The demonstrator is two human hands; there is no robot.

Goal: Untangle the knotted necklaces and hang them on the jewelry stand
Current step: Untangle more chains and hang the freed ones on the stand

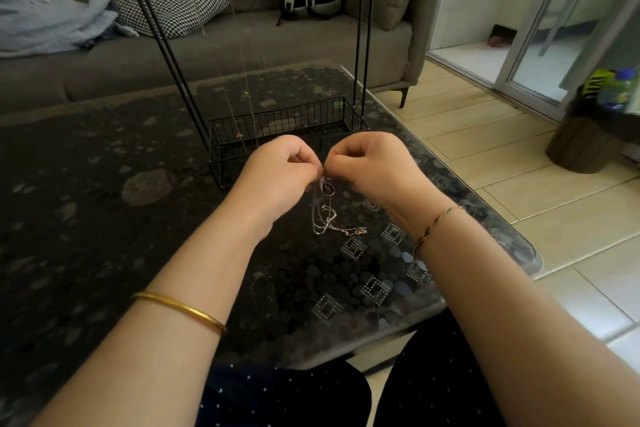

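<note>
A tangle of thin silver necklaces (325, 218) hangs between my hands above the dark table, with a dark oval pendant (327, 188) just under my fingertips. My left hand (277, 170) and my right hand (372, 166) both pinch the chain at its top, knuckles almost touching. The lower loops and a small clasp rest on the table. The black wire jewelry stand (284, 128) rises just behind my hands, its basket base on the table. Fine gold chains (242, 114) hang from its upper part, which is cut off by the frame.
The dark pebble-patterned glass table (104, 184) fills the foreground; its right edge runs near my right forearm. A grey sofa (242, 45) with cushions and a backpack stands behind. Tiled floor, a glass sliding door and a dark bin lie to the right.
</note>
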